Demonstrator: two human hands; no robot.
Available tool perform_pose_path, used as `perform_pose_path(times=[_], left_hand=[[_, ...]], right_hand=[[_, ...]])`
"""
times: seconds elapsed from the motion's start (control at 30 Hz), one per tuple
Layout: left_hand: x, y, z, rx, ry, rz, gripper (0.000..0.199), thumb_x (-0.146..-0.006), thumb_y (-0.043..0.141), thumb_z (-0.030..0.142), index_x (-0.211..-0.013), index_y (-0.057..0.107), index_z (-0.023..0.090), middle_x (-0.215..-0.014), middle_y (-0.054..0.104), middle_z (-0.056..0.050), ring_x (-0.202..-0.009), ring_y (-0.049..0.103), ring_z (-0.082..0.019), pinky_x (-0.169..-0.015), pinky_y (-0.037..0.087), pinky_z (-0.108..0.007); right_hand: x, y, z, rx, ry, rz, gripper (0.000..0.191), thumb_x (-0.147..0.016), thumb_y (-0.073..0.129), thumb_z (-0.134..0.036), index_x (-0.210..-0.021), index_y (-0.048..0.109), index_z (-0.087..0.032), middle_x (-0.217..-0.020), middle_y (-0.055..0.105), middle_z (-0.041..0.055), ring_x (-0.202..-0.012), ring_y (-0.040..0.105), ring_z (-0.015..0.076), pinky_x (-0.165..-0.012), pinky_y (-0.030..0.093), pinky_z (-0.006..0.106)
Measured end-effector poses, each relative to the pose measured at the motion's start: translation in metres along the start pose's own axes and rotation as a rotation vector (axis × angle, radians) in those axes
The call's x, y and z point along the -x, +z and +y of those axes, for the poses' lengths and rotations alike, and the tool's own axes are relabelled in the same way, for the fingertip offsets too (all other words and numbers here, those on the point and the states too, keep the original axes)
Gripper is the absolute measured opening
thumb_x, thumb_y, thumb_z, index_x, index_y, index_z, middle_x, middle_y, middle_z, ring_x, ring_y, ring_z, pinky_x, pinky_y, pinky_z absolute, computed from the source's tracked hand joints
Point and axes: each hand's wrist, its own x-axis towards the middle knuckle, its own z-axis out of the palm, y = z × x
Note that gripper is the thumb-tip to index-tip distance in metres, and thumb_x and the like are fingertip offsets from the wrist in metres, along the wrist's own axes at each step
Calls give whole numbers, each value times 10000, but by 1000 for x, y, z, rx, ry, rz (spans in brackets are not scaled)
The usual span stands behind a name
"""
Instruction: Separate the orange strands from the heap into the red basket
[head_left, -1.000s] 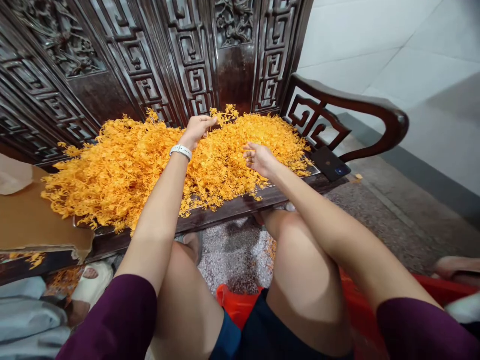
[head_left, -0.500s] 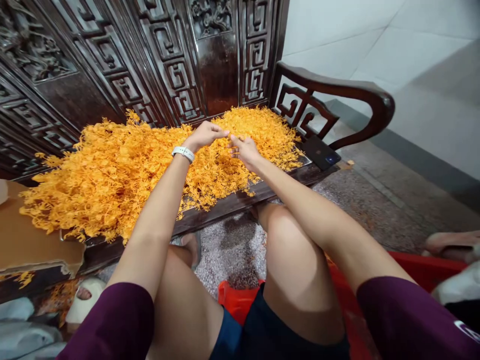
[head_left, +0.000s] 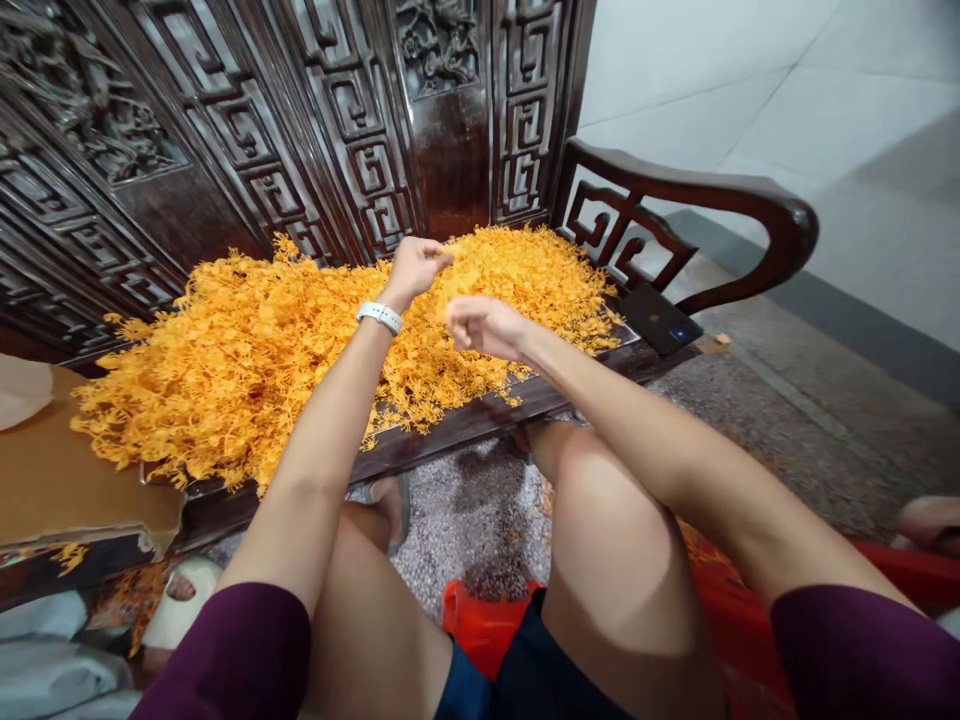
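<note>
Orange-yellow plastic-looking pieces (head_left: pixel 247 350) are heaped along a dark carved wooden bench. Over the heap, my left hand (head_left: pixel 417 268), with a white band at its wrist, pinches a small orange piece between thumb and fingers. An orange blur hangs between the two hands. Nearer to me and to the right, my right hand (head_left: pixel 484 325) is over the front of the heap with its fingers curled together; what they hold, if anything, is hidden.
A dark phone (head_left: pixel 660 318) lies at the bench's right end beside the curved armrest (head_left: pixel 735 195). Cardboard (head_left: pixel 97 490) is at the left. Below are a red stool (head_left: pixel 484 625) and another person's foot at the lower left.
My right hand has moved down and toward me, away from my left hand, and its fingers have curled in. The view has shifted slightly, with the bench now lower and further right.
</note>
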Motion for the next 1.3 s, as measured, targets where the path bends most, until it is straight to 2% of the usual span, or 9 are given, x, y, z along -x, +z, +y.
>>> perform_pose_path(times=[0.13, 0.23, 0.33, 0.47, 0.57, 0.67, 0.83, 0.97, 1.3], left_hand=[[-1, -16, -14, 41, -172, 241, 286, -889, 769, 292, -661, 643, 175, -586, 516, 30, -574, 408, -100, -579, 324, -247], [5, -28, -23, 82, -247, 195, 314, -868, 803, 290, -639, 628, 165, -563, 460, 54, -548, 329, -79, -556, 280, -243], [10, -34, -25, 109, -297, 190, 307, -872, 801, 312, -661, 629, 170, -539, 399, 73, -520, 283, -73, -527, 242, -245], [14, -36, -22, 158, -363, 159, 278, -874, 786, 387, -735, 645, 192, -511, 361, 87, -467, 271, -79, -487, 219, -252], [15, -37, -22, 173, -380, 124, 261, -858, 785, 394, -745, 664, 193, -485, 347, 89, -439, 266, -82, -468, 197, -258], [17, -39, -20, 188, -378, 47, 259, -824, 810, 410, -755, 698, 187, -480, 370, 79, -433, 282, -83, -461, 187, -257], [21, -42, -6, 205, -324, -215, 341, -666, 935, 453, -761, 776, 166, -540, 486, 38, -469, 367, -80, -480, 250, -255], [23, -43, 2, 173, -287, -344, 385, -640, 936, 515, -731, 786, 172, -525, 464, 39, -467, 337, -75, -484, 254, -266], [25, -46, 0, 190, -256, -212, 439, -593, 957, 531, -685, 742, 160, -547, 456, 44, -464, 352, -64, -482, 232, -271]], right_hand=[[12, 65, 26, 466, 357, -920, 202, -808, 862, -295, -741, 727, -159, -604, 608, -28, -575, 512, 105, -583, 397, 235], [18, 99, 23, 438, 216, -1041, 284, -762, 937, -330, -764, 730, -136, -660, 643, -25, -638, 552, 101, -627, 417, 236], [20, 93, -3, 217, 28, -717, 315, -739, 958, -348, -816, 733, -141, -742, 702, 17, -684, 593, 128, -660, 470, 258], [10, 57, -28, -228, -169, 182, 301, -1032, 601, -451, -875, 626, -196, -667, 569, -18, -573, 455, 98, -570, 419, 222], [2, 40, -24, -334, -106, 557, 201, -1037, 516, -281, -897, 615, -175, -622, 483, -42, -500, 375, 80, -502, 335, 211], [-3, 30, -13, -224, -102, 596, 28, -950, 617, -176, -924, 622, -181, -638, 517, -50, -487, 396, 71, -488, 314, 205], [-10, 12, -6, -85, -117, 765, 294, -937, 749, -349, -1014, 480, -256, -708, 580, -68, -476, 434, 88, -463, 346, 206], [-13, 2, -5, -86, -97, 809, 314, -989, 694, -402, -941, 420, -257, -706, 547, -63, -479, 449, 90, -487, 418, 217], [-7, 5, -10, -30, -122, 657, 191, -1003, 678, -201, -842, 577, -182, -734, 596, -14, -528, 489, 67, -560, 485, 227]])
